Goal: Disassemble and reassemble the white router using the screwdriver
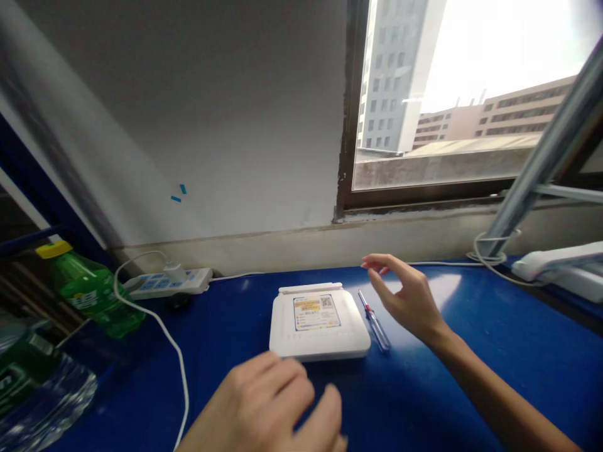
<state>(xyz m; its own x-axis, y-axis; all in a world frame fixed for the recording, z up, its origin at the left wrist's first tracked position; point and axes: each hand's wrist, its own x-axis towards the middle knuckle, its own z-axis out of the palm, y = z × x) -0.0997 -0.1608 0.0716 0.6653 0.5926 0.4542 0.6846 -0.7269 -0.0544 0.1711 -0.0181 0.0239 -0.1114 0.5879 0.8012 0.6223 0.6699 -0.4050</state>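
Observation:
A flat white router (318, 323) with a printed label and QR code lies on the blue tabletop (480, 358). My left hand (268, 402) is at the bottom of the view, its fingertips at the router's front edge and holding nothing. To the router's right lies a small screwdriver (374, 321) with a clear blue-and-red handle. My right hand (400, 295) hovers just above and right of the screwdriver, fingers curved and apart, not visibly touching it.
A green soda bottle (89, 292) with a yellow cap lies at left, by a white power strip (164, 282) with a plugged-in charger and white cable. A clear plastic bottle (42, 389) sits at bottom left. A metal pole (546, 150) and white fixture (560, 267) stand at right, below a window.

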